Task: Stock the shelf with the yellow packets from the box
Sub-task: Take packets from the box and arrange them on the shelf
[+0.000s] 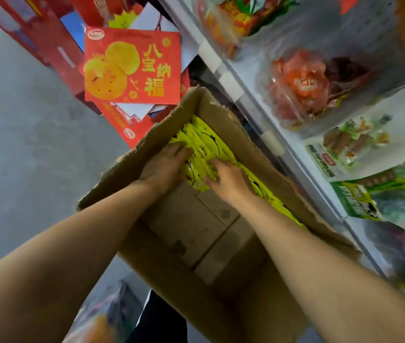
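An open cardboard box (223, 115) stands on the floor beside the shelf (278, 154). Several yellow packets (204, 142) lie stacked in its far end and along its right wall. Both hands reach into the box. My left hand (164, 164) lies against the left side of the stack, fingers stretched over the packets. My right hand (226, 177) presses on the stack from the right, its fingertips curling over the packets' near edges. The bare box bottom (196, 226) shows below my hands.
The shelf on the right carries bagged snacks in red (302, 82), white (354, 142) and green (369, 196). Red gift boxes (132, 65) lie piled on the grey floor (23, 144) beyond the box. A blurred bag (102, 315) sits near my feet.
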Tool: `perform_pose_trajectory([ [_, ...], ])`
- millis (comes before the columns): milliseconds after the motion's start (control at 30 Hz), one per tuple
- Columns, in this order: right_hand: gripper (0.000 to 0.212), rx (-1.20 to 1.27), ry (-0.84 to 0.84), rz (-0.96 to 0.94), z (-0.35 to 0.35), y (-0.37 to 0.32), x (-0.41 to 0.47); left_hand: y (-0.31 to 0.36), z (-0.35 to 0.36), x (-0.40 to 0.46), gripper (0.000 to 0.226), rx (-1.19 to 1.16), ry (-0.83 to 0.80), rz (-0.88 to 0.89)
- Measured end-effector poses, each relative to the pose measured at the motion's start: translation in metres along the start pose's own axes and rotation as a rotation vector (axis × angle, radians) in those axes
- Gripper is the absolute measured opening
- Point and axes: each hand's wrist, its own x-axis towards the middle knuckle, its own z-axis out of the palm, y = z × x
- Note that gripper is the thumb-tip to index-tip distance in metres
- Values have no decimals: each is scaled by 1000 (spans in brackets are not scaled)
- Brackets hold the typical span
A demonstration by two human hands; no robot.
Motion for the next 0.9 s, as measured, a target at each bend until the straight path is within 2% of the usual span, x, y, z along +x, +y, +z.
perform_pose_trajectory([
  [133, 48, 42, 45, 0, 6, -6, 13, 2, -3, 4, 60, 30, 39, -38],
  [233, 48, 31, 77, 22, 12, -7, 21, -3, 0, 6, 39, 122, 68, 54],
  [333, 44, -53, 128, 30, 14, -9, 23, -6, 3, 6, 31, 196, -35, 73],
  [467, 30, -226, 124, 50, 15, -12, 27, -8, 7, -2, 19, -90, -214, -7],
  [600, 23, -133, 127, 82, 14, -16, 23, -5, 10, -15, 24, -111, -346, -31],
  [767, 20, 5, 105, 88, -4, -10, -3, -7, 7, -31, 35, -235, -374, -111],
  [900, 23, 69, 125, 67, -18, 4, -36, 8, -11, -54, 20, -344, -361, -131],
])
